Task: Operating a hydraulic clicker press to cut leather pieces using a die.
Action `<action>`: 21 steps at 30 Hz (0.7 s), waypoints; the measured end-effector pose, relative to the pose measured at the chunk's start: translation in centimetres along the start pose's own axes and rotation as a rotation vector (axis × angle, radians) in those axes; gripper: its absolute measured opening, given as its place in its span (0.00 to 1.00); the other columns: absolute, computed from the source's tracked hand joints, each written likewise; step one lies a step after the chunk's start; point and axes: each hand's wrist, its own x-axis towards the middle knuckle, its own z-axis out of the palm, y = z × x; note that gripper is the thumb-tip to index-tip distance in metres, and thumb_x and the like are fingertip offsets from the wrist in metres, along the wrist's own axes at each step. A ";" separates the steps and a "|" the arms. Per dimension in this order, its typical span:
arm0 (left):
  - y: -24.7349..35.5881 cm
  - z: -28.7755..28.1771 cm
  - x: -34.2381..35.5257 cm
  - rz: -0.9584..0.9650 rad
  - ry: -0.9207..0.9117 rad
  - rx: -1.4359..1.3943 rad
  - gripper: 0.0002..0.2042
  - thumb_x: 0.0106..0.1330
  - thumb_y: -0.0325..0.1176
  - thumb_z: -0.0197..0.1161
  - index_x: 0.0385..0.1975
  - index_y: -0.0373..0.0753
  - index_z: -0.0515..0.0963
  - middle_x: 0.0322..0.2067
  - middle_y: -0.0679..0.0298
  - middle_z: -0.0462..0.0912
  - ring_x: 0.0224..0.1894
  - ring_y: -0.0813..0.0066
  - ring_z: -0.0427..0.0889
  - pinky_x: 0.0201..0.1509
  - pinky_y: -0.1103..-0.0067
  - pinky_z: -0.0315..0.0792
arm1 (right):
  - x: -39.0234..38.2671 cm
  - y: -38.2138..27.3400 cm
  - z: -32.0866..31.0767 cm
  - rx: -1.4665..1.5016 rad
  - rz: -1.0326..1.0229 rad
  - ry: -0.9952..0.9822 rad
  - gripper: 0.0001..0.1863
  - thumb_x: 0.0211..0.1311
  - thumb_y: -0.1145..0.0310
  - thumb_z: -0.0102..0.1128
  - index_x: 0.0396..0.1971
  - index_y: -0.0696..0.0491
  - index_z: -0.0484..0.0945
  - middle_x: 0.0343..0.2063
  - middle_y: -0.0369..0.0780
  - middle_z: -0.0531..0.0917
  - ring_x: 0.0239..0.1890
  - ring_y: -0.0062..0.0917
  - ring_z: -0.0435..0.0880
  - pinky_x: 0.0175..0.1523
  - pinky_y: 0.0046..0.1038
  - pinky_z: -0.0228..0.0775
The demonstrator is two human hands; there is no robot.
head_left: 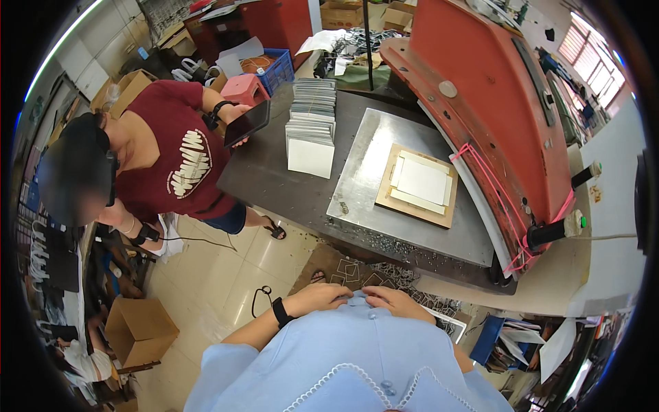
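Observation:
My left hand, with a black band on its wrist, rests against the front of my light blue shirt. My right hand lies on the same shirt a little to the right. The fingers of both hands point toward each other, partly hidden by the cloth, and I see no tool in them. Beyond them, on a metal plate, lies a wooden board bearing a white rectangular sheet. A tall stack of pale rectangular pieces stands left of the plate on the dark table.
A large red press with pink cord rises over the plate's right side. On the left, a person in a maroon shirt holds a dark tablet. A cardboard box sits lower left. Cut frame-shaped scraps lie below the table.

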 end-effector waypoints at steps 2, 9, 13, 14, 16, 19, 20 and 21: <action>0.3 0.0 -0.4 -0.013 -0.008 0.009 0.16 0.70 0.40 0.54 0.53 0.42 0.74 0.45 0.55 0.82 0.47 0.54 0.81 0.50 0.65 0.74 | 0.2 0.1 -0.3 -0.241 -0.124 0.019 0.24 0.71 0.55 0.47 0.56 0.56 0.73 0.51 0.49 0.79 0.52 0.39 0.80 0.55 0.32 0.71; 0.6 -0.1 -2.1 0.002 0.035 -0.040 0.16 0.69 0.39 0.54 0.53 0.39 0.74 0.46 0.52 0.81 0.48 0.53 0.80 0.51 0.65 0.73 | 1.9 -3.1 -1.9 -0.105 -0.143 -0.132 0.30 0.67 0.60 0.56 0.65 0.57 0.63 0.56 0.50 0.75 0.53 0.37 0.79 0.54 0.32 0.73; 0.0 0.5 -4.2 0.044 0.134 -0.121 0.17 0.69 0.38 0.54 0.52 0.35 0.74 0.45 0.50 0.81 0.48 0.53 0.80 0.51 0.66 0.73 | 6.4 -13.6 -3.6 -0.025 -0.420 0.114 0.37 0.64 0.64 0.59 0.68 0.58 0.54 0.63 0.51 0.65 0.60 0.37 0.72 0.59 0.33 0.70; -0.2 0.5 -4.7 0.046 0.138 -0.126 0.17 0.69 0.38 0.54 0.52 0.35 0.74 0.45 0.50 0.81 0.48 0.53 0.80 0.51 0.66 0.73 | 8.5 -15.3 -4.1 -0.138 -0.494 0.164 0.37 0.64 0.63 0.59 0.68 0.59 0.54 0.64 0.52 0.65 0.62 0.38 0.70 0.62 0.34 0.66; -0.3 0.2 -5.7 -0.001 0.162 -0.156 0.17 0.69 0.39 0.54 0.52 0.34 0.73 0.46 0.50 0.81 0.48 0.53 0.80 0.51 0.67 0.74 | 12.9 -17.8 -5.4 -0.425 -0.658 0.298 0.36 0.63 0.63 0.59 0.66 0.62 0.56 0.64 0.54 0.63 0.65 0.43 0.65 0.67 0.36 0.58; -0.5 -0.8 -7.1 -0.035 0.155 -0.179 0.17 0.70 0.39 0.54 0.53 0.35 0.73 0.46 0.50 0.81 0.48 0.54 0.80 0.51 0.68 0.74 | 20.5 -17.2 -7.2 -0.740 -0.676 0.477 0.32 0.60 0.63 0.59 0.61 0.65 0.62 0.64 0.56 0.63 0.67 0.48 0.60 0.70 0.38 0.53; -0.9 -1.0 -7.4 -0.026 0.151 -0.177 0.17 0.70 0.39 0.54 0.53 0.35 0.73 0.46 0.50 0.81 0.48 0.54 0.80 0.51 0.68 0.74 | 22.2 -16.4 -7.5 -0.745 -0.671 0.485 0.32 0.60 0.63 0.59 0.61 0.65 0.62 0.64 0.56 0.63 0.67 0.48 0.60 0.70 0.38 0.53; -1.6 -1.2 -7.7 -0.028 0.142 -0.183 0.18 0.70 0.41 0.53 0.55 0.37 0.73 0.48 0.52 0.81 0.49 0.55 0.80 0.52 0.69 0.74 | 23.3 -16.3 -7.6 -0.822 -0.540 0.432 0.32 0.59 0.64 0.59 0.60 0.65 0.64 0.64 0.56 0.63 0.66 0.48 0.61 0.70 0.38 0.54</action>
